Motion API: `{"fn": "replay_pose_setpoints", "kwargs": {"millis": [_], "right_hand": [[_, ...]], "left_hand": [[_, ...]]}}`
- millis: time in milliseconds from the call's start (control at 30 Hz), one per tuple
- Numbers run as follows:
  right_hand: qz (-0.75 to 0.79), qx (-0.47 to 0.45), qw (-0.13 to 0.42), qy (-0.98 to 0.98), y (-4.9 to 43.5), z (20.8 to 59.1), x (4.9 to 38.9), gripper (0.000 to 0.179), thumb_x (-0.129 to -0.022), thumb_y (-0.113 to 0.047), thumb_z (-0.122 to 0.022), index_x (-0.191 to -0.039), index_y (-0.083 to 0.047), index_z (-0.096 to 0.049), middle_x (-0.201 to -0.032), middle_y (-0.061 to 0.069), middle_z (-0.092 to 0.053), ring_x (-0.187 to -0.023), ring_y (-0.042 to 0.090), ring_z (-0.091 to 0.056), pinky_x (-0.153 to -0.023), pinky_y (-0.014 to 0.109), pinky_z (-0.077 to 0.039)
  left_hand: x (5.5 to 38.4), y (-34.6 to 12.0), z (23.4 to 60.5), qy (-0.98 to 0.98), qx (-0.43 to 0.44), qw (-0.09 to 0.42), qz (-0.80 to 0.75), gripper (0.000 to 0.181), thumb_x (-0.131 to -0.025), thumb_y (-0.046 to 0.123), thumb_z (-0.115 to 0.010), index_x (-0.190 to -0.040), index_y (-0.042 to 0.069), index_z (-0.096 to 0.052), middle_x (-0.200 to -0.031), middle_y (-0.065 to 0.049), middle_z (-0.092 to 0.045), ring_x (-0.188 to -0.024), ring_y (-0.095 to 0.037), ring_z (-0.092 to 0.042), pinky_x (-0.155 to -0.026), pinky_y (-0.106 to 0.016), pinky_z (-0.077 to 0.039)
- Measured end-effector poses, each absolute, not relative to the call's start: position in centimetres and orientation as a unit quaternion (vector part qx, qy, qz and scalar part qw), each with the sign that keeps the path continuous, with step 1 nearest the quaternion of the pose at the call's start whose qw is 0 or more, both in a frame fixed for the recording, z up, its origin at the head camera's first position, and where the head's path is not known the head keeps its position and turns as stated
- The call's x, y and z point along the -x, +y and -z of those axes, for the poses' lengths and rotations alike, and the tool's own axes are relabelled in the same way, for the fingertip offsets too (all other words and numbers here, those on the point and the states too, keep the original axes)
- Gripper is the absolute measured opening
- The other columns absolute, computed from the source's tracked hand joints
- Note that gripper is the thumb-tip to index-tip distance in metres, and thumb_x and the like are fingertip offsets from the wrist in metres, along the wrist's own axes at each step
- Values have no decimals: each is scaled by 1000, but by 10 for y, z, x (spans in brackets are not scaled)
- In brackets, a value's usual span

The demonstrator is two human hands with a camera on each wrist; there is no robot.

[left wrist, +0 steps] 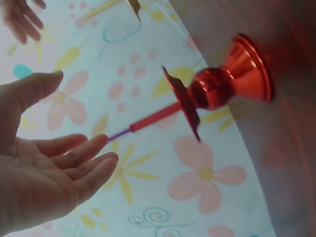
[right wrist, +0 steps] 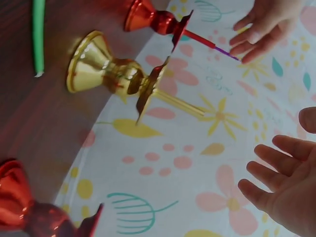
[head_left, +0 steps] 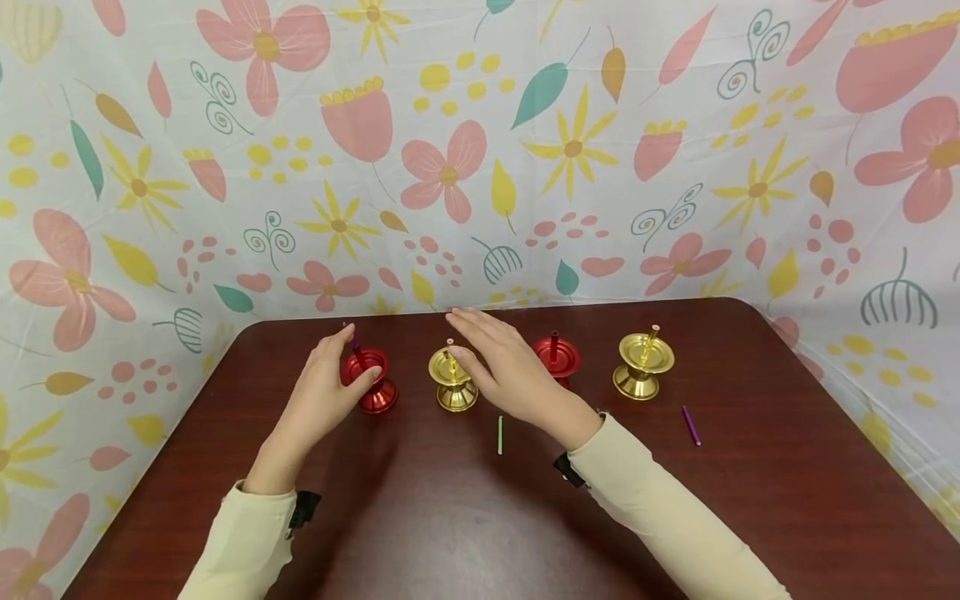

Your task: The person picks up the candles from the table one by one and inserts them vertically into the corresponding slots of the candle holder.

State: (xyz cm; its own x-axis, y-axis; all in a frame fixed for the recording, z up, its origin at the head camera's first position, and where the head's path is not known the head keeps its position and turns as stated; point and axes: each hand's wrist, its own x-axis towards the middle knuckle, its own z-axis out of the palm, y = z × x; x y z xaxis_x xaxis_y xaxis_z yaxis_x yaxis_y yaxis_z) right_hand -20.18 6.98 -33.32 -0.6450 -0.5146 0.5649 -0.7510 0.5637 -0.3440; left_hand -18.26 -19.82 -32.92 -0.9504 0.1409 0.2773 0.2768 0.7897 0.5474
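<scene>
My left hand (head_left: 318,383) is beside the leftmost red candle holder (head_left: 379,398), thumb and fingers spread apart. A thin purple candle (left wrist: 118,135) stands in that holder's tube, its upper end right at my left fingertips. Over the table between a gold candle holder (head_left: 457,395) and the second red candle holder (head_left: 558,354), my right hand (head_left: 510,362) hovers with fingers extended, gripping nothing. Part of this red holder is hidden behind the hand. The gold holder's tube (right wrist: 180,103) shows no candle sticking out.
Another gold candle holder (head_left: 637,384) stands at the right. A thin green candle (head_left: 500,435) lies in front of the middle holders, and a purple candle (head_left: 692,426) lies near the right one. Flowered cloth (head_left: 465,250) hangs behind the dark wooden table (head_left: 435,517).
</scene>
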Motion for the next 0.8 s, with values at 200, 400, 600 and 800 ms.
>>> {"fn": "replay_pose_setpoints", "kwargs": {"millis": [200,400,600,800], "right_hand": [[-291,-342,196,-872,80,342,197,51,-99,-30,-53,-143,-5,-45,-146,10,-45,-139,25,-34,-113,45,-26],[-291,-326,174,-882,90,349,192,54,-99,-34,-52,-144,-5,-42,-147,13,-43,-140,28,-32,-113,47,-25],[-292,-308,153,-892,97,358,187,57,-99,-36,-52,-146,-6,-40,-149,13,-40,-139,30,-33,-112,50,-27],[-287,-298,141,-899,98,370,186,59,-98,-36,-54,-146,-5,-39,-148,15,-40,-138,31,-34,-111,50,-28]], "left_hand": [[177,-187,327,-935,102,154,304,69,-88,17,-70,-143,-7,-35,-137,-26,-43,-124,-40,-40,-100,-56,-39],[177,-175,332,-926,131,171,311,68,-87,18,-73,-142,-3,-39,-136,-22,-47,-124,-37,-43,-98,-53,-43],[181,-160,346,-917,167,178,315,67,-87,20,-73,-141,-3,-41,-134,-20,-49,-123,-34,-46,-98,-49,-43],[189,-149,359,-911,183,179,324,68,-87,21,-73,-140,-6,-41,-135,-22,-48,-127,-35,-44,-103,-50,-39]]}}
